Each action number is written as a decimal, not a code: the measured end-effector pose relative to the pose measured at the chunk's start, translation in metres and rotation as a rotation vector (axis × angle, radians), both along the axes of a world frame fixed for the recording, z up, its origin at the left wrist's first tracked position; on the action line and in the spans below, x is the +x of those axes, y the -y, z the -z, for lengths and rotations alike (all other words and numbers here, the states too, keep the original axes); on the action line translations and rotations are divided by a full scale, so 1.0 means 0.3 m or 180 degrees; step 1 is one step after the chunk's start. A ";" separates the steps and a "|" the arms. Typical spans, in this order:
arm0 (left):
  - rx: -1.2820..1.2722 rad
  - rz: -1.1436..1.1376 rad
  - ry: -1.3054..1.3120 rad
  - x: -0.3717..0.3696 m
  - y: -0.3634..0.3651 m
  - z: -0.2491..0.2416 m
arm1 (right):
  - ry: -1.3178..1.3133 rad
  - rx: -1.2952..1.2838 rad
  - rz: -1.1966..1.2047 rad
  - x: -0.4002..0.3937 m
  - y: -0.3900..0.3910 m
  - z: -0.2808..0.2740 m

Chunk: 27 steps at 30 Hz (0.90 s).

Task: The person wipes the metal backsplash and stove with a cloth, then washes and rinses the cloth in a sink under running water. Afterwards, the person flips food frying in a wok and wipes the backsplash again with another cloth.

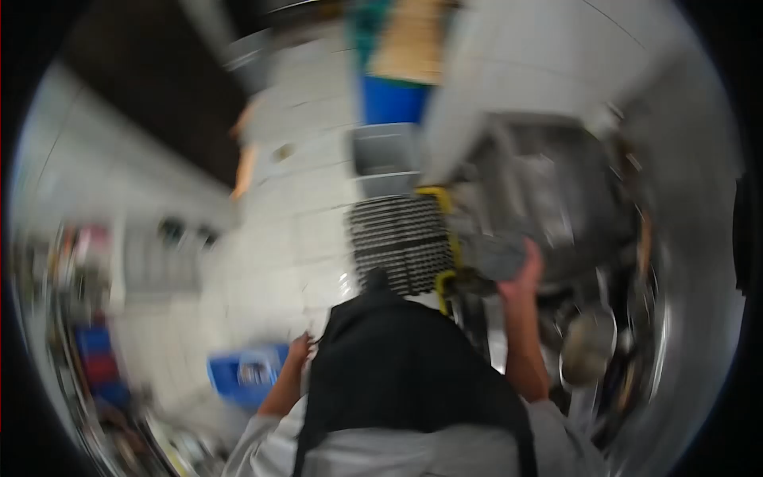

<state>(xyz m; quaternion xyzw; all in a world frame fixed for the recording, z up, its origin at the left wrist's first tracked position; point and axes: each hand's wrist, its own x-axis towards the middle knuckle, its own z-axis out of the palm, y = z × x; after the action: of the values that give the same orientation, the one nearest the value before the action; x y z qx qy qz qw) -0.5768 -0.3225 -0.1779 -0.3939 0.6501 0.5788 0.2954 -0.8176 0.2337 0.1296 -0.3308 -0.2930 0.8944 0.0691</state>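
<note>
My right hand (pixel 522 273) reaches out over the front edge of the metal sink (pixel 497 159), its fingers closed on the edge of a dark grey rounded thing (pixel 499 256). Motion blur hides what kind of thing that is. Low beside my apron hangs my left hand (pixel 300 347), with fingers loosely apart and nothing visible in them. A blue plastic crate (pixel 234 375) on the floor is the closest thing to it. To the right of my right forearm lies a pale round bowl-like vessel (pixel 588 348) among blurred metal ware.
Ahead of my feet lies a black slatted mat (pixel 397 238) with yellow edging (pixel 453 238). Beyond it stand a grey bin (pixel 385 151) and a blue container (pixel 393 101) with brown cardboard (pixel 409 40) above. Shelving with coloured items (pixel 99 358) lines the left.
</note>
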 end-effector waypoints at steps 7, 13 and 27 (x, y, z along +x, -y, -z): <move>-0.0393 0.1612 -0.0272 -1.064 -0.162 -0.326 | 0.0077 -0.0082 0.1090 0.040 -0.034 -0.035; -0.0500 0.2977 -0.0872 -1.573 -0.635 -0.546 | -0.0293 0.1029 0.1339 0.128 -0.091 -0.040; 0.0765 0.5874 -0.1262 -1.892 -1.778 -0.671 | 0.0096 0.2758 0.2346 0.191 -0.281 -0.259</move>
<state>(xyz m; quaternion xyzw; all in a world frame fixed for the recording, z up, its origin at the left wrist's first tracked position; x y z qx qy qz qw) -1.1444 0.2110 0.0234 0.4133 0.6791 0.2365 0.5587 -0.7604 0.3180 0.2073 -0.3653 -0.4994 0.6045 0.5018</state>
